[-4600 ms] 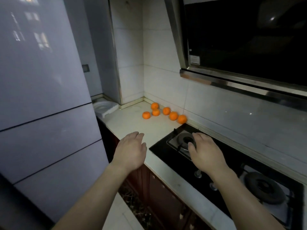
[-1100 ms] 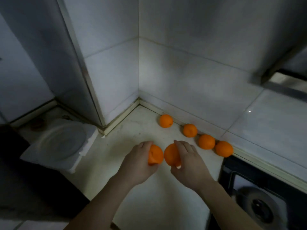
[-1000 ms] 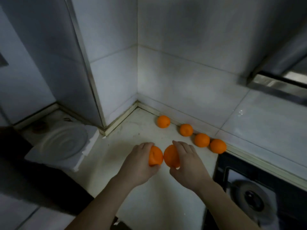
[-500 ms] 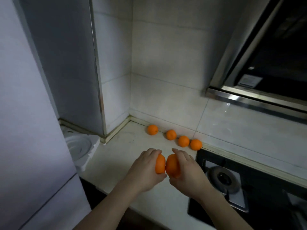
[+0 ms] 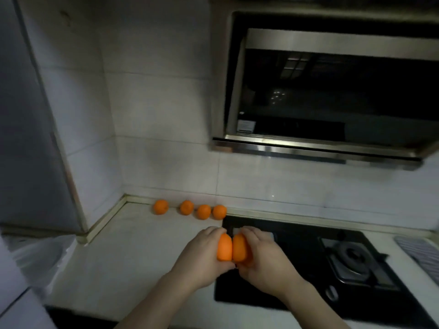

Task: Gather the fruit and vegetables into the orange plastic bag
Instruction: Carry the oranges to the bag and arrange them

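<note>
My left hand (image 5: 200, 260) grips an orange (image 5: 224, 248) and my right hand (image 5: 266, 262) grips a second orange (image 5: 239, 248). The two fruits touch side by side above the counter's front, at the left edge of the stove. Several more oranges lie in a row along the back wall, from the leftmost orange (image 5: 160, 207) to the rightmost orange (image 5: 219, 212). No orange plastic bag is in view.
A black gas stove (image 5: 308, 264) with a burner (image 5: 354, 257) fills the counter's right side. A range hood (image 5: 332, 96) hangs above it. A white counter (image 5: 133, 252) runs left to a tiled corner. A white foam tray (image 5: 35, 255) sits at the far left.
Both hands, each with an orange, have come back from the corner toward the counter's front and the stove. The view has swung right and up, bringing the range hood into sight.
</note>
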A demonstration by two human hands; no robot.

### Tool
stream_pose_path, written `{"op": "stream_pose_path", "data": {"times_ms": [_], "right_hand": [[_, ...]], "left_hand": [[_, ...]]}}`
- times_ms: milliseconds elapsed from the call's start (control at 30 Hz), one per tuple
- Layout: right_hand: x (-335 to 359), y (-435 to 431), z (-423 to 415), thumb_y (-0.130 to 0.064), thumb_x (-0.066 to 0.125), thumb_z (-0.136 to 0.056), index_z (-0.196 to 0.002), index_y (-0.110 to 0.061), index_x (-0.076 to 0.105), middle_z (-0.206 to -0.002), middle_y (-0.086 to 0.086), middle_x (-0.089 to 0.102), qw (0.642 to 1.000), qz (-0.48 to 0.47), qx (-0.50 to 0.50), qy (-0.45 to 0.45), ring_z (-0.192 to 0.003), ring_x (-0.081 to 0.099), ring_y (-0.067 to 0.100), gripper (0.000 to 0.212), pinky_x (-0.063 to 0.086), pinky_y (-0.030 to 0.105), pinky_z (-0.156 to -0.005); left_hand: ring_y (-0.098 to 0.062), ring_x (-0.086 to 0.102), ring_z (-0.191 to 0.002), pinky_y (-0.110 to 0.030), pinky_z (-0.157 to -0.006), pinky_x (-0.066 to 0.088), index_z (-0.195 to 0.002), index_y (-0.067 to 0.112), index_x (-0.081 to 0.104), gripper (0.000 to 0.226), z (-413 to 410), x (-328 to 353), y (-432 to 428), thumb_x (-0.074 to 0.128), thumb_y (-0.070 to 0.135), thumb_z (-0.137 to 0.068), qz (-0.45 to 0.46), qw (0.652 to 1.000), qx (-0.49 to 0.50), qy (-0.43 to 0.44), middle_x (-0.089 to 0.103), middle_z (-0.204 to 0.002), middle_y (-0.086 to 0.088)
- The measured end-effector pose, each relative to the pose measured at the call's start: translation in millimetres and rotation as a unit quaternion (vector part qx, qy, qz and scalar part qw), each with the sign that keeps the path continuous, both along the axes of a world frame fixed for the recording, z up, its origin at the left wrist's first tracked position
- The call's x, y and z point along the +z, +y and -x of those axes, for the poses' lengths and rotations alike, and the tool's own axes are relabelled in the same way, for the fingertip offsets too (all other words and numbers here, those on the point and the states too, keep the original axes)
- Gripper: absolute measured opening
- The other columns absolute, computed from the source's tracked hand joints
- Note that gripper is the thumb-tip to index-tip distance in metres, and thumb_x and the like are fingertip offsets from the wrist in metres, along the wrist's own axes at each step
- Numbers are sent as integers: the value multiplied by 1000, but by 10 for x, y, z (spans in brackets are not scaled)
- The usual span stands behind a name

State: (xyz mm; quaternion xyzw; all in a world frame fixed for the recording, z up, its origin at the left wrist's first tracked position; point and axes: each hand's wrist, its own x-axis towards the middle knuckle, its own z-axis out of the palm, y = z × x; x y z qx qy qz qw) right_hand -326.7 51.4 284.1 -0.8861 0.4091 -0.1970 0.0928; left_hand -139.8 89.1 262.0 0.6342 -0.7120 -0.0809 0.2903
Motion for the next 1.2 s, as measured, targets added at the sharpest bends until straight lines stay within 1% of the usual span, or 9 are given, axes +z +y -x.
{"op": "stream_pose_path", "data": {"times_ms": [100, 233, 367, 500, 600, 833, 967, 1067, 1200], "right_hand": [[49, 69, 612, -43, 64, -66, -140, -29, 36, -140, -10, 42, 999, 2, -37, -8, -127, 37, 9, 80, 22, 13, -104], [79, 164, 1436, -42, 65, -68, -141, -24, 38, -142, -7, 42, 996, 15, -89, 1, -128, 37, 12, 80, 15, 6, -101], [77, 260, 2225, -47, 64, -70, -144, -21, 33, -147, -6, 36, 991, 21, -133, 13, -133, 29, 11, 85, 8, 7, -101], [92, 373, 2940, -47, 60, -69, -145, -20, 33, -147, -4, 36, 984, 29, -176, 16, -134, 30, 14, 85, 18, 17, -105], [97, 449, 3422, -44, 60, -68, -143, -20, 36, -146, -3, 39, 978, 35, -208, 12, -133, 33, 16, 82, 22, 19, -105], [97, 615, 4322, -47, 56, -67, -141, -20, 37, -143, -5, 41, 963, 38, -267, 4, -129, 35, 14, 81, 30, 23, -104], [83, 601, 4677, -43, 61, -69, -141, -18, 38, -143, -3, 40, 954, 37, -297, 4, -129, 35, 15, 79, 28, 22, -105], [70, 559, 4893, -40, 61, -68, -140, -17, 40, -141, -3, 42, 947, 31, -319, -2, -127, 38, 16, 78, 31, 23, -103], [64, 400, 5194, -37, 63, -66, -138, -17, 41, -139, -3, 44, 939, 29, -342, 10, -123, 40, 16, 77, 31, 21, -100]], "left_hand": [[-5, 45, -118, -24, -96, 38, -134, 35, 40, 80, 580, 55, -63, 72, 58, -65, 7, 999, -43, 8, 44, -135, 15], [-6, 42, -124, -30, -103, 39, -136, 37, 37, 81, 1405, 110, -118, 73, 58, -67, 11, 996, -85, 4, 40, -139, 16], [-6, 38, -129, -29, -107, 35, -141, 35, 32, 86, 2182, 119, -181, 71, 60, -68, 9, 993, -114, -6, 36, -144, 15], [-6, 43, -123, -25, -98, 37, -140, 35, 34, 87, 2924, 148, -242, 68, 64, -65, 10, 988, -151, -14, 40, -139, 16], [-6, 45, -118, -23, -94, 38, -137, 35, 36, 84, 3439, 163, -274, 68, 63, -64, 10, 984, -179, -15, 42, -136, 17], [-9, 47, -118, -27, -95, 41, -135, 32, 39, 80, 4402, 209, -336, 67, 63, -67, -4, 969, -246, -25, 44, -136, 14], [-11, 44, -124, -24, -98, 36, -138, 27, 40, 81, 4800, 216, -449, 69, 60, -69, -2, 960, -278, -28, 43, -138, 11], [-10, 40, -128, -21, -100, 31, -141, 26, 39, 83, 5054, 200, -563, 71, 56, -71, -3, 955, -297, -23, 42, -142, 10], [-11, 42, -126, -25, -101, 35, -140, 25, 39, 82, 5394, 180, -798, 73, 55, -70, -4, 947, -320, -28, 42, -141, 10]]}}
